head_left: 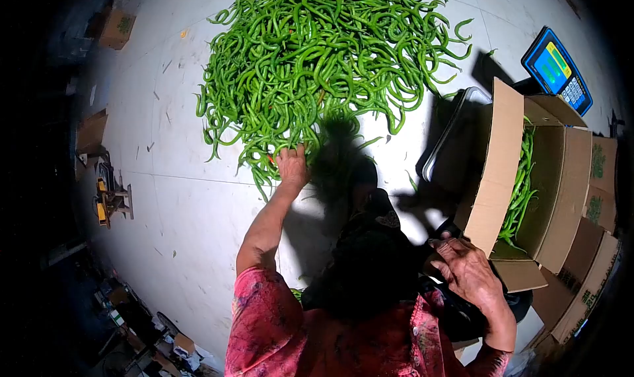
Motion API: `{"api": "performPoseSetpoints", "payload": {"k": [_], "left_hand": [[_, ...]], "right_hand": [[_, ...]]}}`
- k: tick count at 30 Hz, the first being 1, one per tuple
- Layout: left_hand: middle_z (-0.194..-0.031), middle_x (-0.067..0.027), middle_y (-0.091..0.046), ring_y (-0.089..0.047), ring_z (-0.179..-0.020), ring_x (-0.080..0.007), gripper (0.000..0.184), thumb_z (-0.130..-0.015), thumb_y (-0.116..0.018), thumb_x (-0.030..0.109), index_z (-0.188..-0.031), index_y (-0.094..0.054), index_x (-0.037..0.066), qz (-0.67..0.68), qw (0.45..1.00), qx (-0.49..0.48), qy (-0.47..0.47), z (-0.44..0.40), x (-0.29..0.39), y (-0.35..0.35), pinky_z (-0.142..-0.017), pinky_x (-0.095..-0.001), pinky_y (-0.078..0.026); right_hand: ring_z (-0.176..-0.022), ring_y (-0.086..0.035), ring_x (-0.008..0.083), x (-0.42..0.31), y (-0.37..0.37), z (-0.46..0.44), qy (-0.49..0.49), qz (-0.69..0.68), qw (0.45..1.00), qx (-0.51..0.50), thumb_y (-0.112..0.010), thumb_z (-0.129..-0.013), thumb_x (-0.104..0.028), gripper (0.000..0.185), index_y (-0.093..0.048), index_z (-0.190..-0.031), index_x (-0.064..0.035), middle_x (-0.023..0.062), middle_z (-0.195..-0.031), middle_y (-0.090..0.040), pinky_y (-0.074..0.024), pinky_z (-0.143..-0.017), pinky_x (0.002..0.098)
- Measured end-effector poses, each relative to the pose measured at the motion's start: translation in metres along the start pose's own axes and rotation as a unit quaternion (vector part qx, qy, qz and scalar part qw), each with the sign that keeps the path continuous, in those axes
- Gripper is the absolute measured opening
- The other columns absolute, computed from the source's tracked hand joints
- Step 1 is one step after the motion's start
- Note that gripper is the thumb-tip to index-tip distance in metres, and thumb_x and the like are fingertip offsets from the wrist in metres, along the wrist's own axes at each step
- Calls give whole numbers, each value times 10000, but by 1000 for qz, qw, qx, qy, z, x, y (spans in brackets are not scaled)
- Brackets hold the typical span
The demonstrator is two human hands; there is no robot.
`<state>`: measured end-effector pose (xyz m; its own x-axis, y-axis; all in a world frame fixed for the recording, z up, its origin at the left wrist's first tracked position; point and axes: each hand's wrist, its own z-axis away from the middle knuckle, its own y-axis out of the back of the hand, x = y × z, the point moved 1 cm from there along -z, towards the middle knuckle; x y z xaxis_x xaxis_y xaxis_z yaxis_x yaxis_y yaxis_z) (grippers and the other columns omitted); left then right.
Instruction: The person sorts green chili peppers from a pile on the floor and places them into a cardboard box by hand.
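A large heap of long, curved green peppers (317, 53) lies on the pale floor in front of me. My left hand (292, 164) touches the near edge of the heap, its fingertips among the peppers, so what they hold, if anything, is hidden. Close to it a bit of red shows between the green ones. On the right, my right hand (467, 270) hovers over my dark-clad leg, beside the near corner of an open cardboard box (498, 159); its fingers are bent and nothing clear shows in them. Inside that box lie more green peppers (520, 195).
A scale display (557, 70) with a keypad stands behind the box. More cardboard boxes (598, 179) line the far right. At the left are a small stool-like object (117, 200) and cardboard pieces (91, 131). Clutter fills the lower left.
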<state>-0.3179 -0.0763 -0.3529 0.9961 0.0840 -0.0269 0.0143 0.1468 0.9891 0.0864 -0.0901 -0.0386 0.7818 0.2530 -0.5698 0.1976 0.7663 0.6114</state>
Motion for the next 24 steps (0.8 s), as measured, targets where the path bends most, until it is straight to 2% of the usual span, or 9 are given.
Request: {"api": "performPoseSetpoints", "payload": {"k": [10, 13, 15, 17, 18, 19, 21, 22, 24], "left_hand": [[-865, -84, -663, -550, -942, -265, 436, -640, -722, 107, -1059, -604, 131, -22, 1000, -15, 6, -8, -1, 1, -815, -448, -348], [-861, -91, -661, -552, -952, -267, 444, -629, -737, 140, -1055, -610, 131, 50, 998, 40, 8, -6, -2, 16, -841, -442, -337], [-886, -155, -659, -596, -897, -324, 457, -662, -698, 170, -1095, -603, 60, 148, 988, 35, 39, -8, -8, 26, -810, -445, -422], [-948, -203, -666, -625, -890, -346, 458, -696, -667, 183, -1111, -612, -6, 256, 959, -21, 119, -11, -10, 67, -785, -411, -485], [-949, -220, -662, -649, -860, -319, 457, -715, -651, 194, -1112, -599, -25, 319, 941, 3, 117, -9, -12, 91, -776, -350, -504], [-908, -183, -666, -637, -836, -261, 409, -744, -649, 193, -1088, -607, -24, 399, 909, -17, 122, -9, -13, 123, -772, -343, -496], [-921, -183, -673, -648, -841, -288, 392, -778, -647, 202, -1114, -604, 4, 429, 900, 12, 76, -8, -26, 151, -782, -370, -504], [-901, -145, -678, -654, -810, -239, 342, -812, -646, 198, -1086, -609, -3, 454, 888, -2, 71, -7, -30, 167, -750, -349, -505], [-842, -112, -646, -651, -738, -190, 203, -848, -631, 100, -1006, -597, -22, 618, 758, -119, 174, -7, -30, 186, -660, -302, -534]], "right_hand": [[-1123, -528, 387, 0, 2, 1, -1, 9, 1000, -24, -633, -832, -147, 430, -547, -1235, -25, 235, -1141, -583, -432, -955, 437], [-1102, -537, 386, 0, 2, 5, -8, 9, 1000, -7, -621, -847, -167, 415, -550, -1227, -18, 232, -1127, -586, -439, -942, 435], [-1070, -549, 383, -1, 2, 5, 3, 18, 1000, 0, -615, -858, -183, 403, -552, -1217, -11, 228, -1096, -594, -447, -920, 435], [-1025, -559, 380, 0, 0, 7, 2, 12, 1000, 8, -614, -862, -189, 391, -557, -1201, -1, 220, -1049, -600, -453, -894, 438], [-1002, -564, 379, 0, -1, 9, 1, 10, 1000, 14, -613, -864, -192, 386, -559, -1192, 3, 216, -1026, -604, -456, -881, 439], [-986, -566, 378, -1, 0, 10, 7, 13, 1000, 18, -613, -864, -191, 382, -561, -1186, 7, 212, -1007, -604, -457, -870, 443], [-955, -569, 375, -2, 2, 13, 21, 18, 999, 24, -613, -862, -188, 374, -563, -1174, 13, 205, -970, -606, -458, -850, 449], [-938, -576, 380, -3, 3, 14, 30, 23, 999, 35, -616, -856, -172, 350, -562, -1148, 14, 208, -966, -604, -468, -838, 450], [-904, -588, 390, -4, 5, 18, 52, 34, 996, 58, -622, -844, -140, 302, -560, -1097, 14, 213, -957, -600, -487, -813, 451]]}}
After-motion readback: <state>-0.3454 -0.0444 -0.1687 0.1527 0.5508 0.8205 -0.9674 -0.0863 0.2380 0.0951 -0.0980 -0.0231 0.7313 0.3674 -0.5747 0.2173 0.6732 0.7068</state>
